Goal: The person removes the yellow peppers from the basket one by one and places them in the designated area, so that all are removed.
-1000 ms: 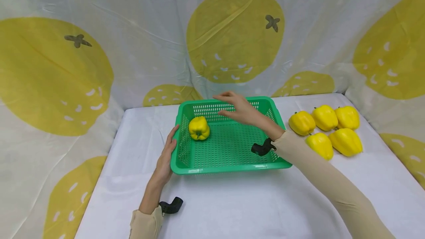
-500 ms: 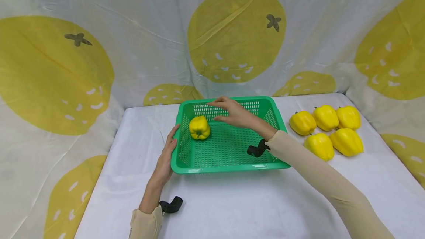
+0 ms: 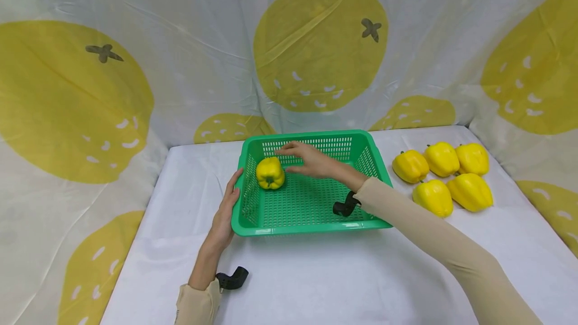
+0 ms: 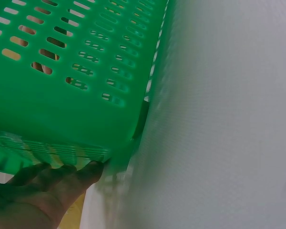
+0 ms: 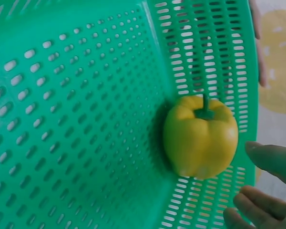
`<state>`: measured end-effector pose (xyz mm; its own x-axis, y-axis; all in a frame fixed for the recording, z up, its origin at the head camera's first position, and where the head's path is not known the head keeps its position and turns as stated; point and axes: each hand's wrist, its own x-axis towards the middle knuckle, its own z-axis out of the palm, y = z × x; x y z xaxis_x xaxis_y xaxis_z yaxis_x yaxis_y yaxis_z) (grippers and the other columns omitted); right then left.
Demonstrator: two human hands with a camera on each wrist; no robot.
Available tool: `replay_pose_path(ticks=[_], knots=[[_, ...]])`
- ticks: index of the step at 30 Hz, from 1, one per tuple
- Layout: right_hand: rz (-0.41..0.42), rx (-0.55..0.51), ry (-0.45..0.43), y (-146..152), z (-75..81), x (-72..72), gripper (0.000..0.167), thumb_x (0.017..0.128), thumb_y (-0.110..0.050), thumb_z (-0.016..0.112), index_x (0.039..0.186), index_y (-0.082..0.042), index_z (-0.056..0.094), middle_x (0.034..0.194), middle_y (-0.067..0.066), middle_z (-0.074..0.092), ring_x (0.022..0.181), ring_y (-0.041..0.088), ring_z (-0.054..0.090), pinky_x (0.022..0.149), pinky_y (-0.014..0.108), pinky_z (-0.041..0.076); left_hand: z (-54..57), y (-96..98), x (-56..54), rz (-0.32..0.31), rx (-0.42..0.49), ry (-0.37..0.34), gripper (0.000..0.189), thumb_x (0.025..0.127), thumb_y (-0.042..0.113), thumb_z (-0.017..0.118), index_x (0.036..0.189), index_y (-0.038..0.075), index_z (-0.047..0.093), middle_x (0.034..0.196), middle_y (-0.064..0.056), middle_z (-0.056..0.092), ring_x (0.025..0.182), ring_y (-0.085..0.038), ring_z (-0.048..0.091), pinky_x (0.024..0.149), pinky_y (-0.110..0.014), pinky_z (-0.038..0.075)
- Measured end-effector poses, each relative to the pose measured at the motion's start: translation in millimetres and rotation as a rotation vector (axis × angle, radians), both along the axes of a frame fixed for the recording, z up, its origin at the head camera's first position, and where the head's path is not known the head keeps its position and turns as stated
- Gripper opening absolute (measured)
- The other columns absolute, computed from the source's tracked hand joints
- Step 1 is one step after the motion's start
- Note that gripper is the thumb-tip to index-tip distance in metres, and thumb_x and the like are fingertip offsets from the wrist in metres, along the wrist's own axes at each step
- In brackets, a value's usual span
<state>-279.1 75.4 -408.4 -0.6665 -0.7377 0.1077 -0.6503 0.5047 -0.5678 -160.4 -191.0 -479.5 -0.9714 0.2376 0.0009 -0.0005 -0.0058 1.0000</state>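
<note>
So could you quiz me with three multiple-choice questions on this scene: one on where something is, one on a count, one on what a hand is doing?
1. Where does the lone yellow bell pepper lie?
A. in the green slotted plastic basket
B. on the white cloth
C. in a hand

2. How many yellow peppers lie outside the basket?
A. three
B. five
C. seven

3. What is the left hand doing?
A. gripping a pepper
B. resting against the basket's side
C. hanging clear of everything

Answers: 1 A, it sits on the slotted floor; 2 B, five lie grouped on the cloth; 3 B, fingers lie along the rim.
</note>
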Motion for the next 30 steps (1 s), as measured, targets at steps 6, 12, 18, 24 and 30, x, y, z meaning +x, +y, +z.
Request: replay_pose_path(ticks=[6, 12, 18, 24, 30], knots=[[0.051, 0.020, 0.010, -5, -9.1, -2.1, 0.054, 0.098, -0.012, 0.072, 0.148, -0.004, 0.055, 0.152, 0.020, 0.052, 0.141, 0.036, 0.050, 0.115, 0.049, 0.044, 0.5, -0.3, -0.2, -0.001, -0.005, 0.003, 0.052, 0.114, 0.044, 0.021, 0.165, 0.039, 0.012, 0.175, 0.007, 0.000, 0.155, -0.026, 0.018, 0.108, -0.012, 0.034], [0.072, 0.016, -0.013, -10, -12.0, -2.8, 0.053, 0.099, -0.012, 0.071, 0.149, -0.004, 0.055, 0.154, 0.020, 0.050, 0.143, 0.037, 0.048, 0.117, 0.050, 0.042, -0.5, -0.2, -0.9, -0.006, -0.002, 0.004, 0.052, 0.114, 0.044, 0.021, 0.165, 0.039, 0.011, 0.175, 0.007, 0.001, 0.156, -0.027, 0.017, 0.107, -0.010, 0.035], [0.076, 0.027, -0.025, -15, -19.4, -6.6, 0.052, 0.099, -0.011, 0.070, 0.149, -0.005, 0.055, 0.157, 0.021, 0.048, 0.146, 0.037, 0.045, 0.120, 0.050, 0.039, -0.8, 0.0, -1.4, -0.006, 0.005, 0.004, 0.052, 0.114, 0.044, 0.021, 0.165, 0.039, 0.011, 0.175, 0.006, 0.001, 0.156, -0.028, 0.018, 0.107, -0.011, 0.036], [0.091, 0.010, -0.042, -18, -24.2, -6.8, 0.050, 0.099, -0.010, 0.070, 0.147, -0.005, 0.058, 0.160, 0.021, 0.044, 0.149, 0.037, 0.042, 0.121, 0.048, 0.036, 0.4, -0.2, 0.2, -0.002, -0.001, 0.001, 0.053, 0.114, 0.046, 0.022, 0.166, 0.038, 0.011, 0.175, 0.006, 0.000, 0.157, -0.028, 0.015, 0.108, -0.011, 0.034], [0.077, 0.013, 0.009, -19, -26.6, -6.1, 0.049, 0.097, -0.012, 0.073, 0.144, -0.007, 0.061, 0.157, 0.018, 0.049, 0.146, 0.036, 0.047, 0.119, 0.048, 0.039, 0.4, -0.4, 0.3, -0.004, 0.004, -0.001, 0.053, 0.114, 0.046, 0.021, 0.166, 0.038, 0.011, 0.175, 0.006, 0.000, 0.158, -0.027, 0.014, 0.108, -0.010, 0.034]])
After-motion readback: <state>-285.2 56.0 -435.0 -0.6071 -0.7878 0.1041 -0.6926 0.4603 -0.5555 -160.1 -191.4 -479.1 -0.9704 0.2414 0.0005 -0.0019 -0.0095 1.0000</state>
